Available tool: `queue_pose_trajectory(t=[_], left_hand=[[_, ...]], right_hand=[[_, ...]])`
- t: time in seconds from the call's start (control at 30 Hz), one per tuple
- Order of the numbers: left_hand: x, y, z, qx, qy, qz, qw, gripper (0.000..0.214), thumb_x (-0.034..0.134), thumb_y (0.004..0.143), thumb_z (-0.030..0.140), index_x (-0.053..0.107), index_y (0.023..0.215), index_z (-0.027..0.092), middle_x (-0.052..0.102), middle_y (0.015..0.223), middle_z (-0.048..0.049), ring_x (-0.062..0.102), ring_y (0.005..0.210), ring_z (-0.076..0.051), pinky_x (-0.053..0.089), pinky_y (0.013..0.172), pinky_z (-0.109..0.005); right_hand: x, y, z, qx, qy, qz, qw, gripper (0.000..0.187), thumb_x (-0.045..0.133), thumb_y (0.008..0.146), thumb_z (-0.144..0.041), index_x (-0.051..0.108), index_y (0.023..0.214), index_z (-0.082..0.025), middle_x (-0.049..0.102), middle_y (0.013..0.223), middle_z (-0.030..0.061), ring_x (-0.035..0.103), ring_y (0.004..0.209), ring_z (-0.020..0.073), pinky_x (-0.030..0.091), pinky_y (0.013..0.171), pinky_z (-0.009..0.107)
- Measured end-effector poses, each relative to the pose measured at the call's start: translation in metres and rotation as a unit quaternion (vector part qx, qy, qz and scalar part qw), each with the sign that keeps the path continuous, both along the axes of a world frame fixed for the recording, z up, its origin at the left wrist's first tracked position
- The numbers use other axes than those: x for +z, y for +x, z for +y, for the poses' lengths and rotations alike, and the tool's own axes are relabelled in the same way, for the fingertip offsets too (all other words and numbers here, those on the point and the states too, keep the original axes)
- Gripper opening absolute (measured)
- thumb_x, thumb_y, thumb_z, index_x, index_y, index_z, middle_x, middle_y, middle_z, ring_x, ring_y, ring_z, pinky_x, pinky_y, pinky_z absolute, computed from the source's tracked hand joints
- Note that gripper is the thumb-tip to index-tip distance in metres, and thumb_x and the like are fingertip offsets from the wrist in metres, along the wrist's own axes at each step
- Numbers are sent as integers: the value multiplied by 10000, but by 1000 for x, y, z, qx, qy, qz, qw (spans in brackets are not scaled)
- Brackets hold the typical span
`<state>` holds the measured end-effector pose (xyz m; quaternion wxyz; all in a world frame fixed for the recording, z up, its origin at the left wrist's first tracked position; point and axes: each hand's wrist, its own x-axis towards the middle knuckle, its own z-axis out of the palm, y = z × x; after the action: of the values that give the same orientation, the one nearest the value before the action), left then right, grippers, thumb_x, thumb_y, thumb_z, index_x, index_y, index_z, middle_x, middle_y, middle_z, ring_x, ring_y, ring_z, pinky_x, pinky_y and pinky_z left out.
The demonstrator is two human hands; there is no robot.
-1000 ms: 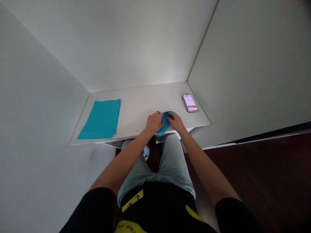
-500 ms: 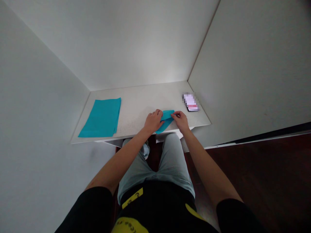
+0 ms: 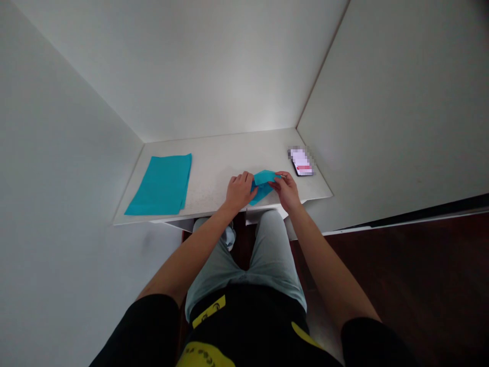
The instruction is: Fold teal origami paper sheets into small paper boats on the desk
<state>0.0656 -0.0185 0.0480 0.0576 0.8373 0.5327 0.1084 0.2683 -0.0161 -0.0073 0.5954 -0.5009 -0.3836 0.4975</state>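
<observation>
From the head camera, a folded teal paper (image 3: 262, 184) sits near the front edge of the white counter (image 3: 214, 158). The left hand (image 3: 240, 192) presses it, fingers together, while the right hand (image 3: 286, 191) pinches its end (fingers clamped on). A flat teal sheet (image 3: 158, 184) lies well left, a blurred phone (image 3: 301, 163) right.

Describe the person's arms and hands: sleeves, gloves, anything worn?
The left hand and right hand are bare, without gloves, and nothing shows on either wrist. The forearms are bare too. Both arms come out of short black sleeves, the left sleeve and the right sleeve, with no cables or markings visible on them.
</observation>
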Motion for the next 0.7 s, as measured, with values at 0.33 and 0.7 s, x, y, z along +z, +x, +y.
queue_pose_trajectory(t=[0.33,0.7], left_hand=[[8,2,6,131,-53,-195,971,120,560,1011,254,675,1025,222,684,1297,-90,697,1067,-216,522,922,-343],[1,-23,19,229,-280,-568,739,206,662,882,362,589,748,224,610,710,-13,624,744,-211,489,694,-314]], right_hand=[[22,-20,-28,20,118,-235,965,897,790,904,-563,318,1604,-263,640,1406,175,739,1155,320,600,1059,517],[13,-17,-22,22,131,-257,957,1183,849,837,-556,139,1729,-238,669,1383,185,693,1266,356,527,1147,583]])
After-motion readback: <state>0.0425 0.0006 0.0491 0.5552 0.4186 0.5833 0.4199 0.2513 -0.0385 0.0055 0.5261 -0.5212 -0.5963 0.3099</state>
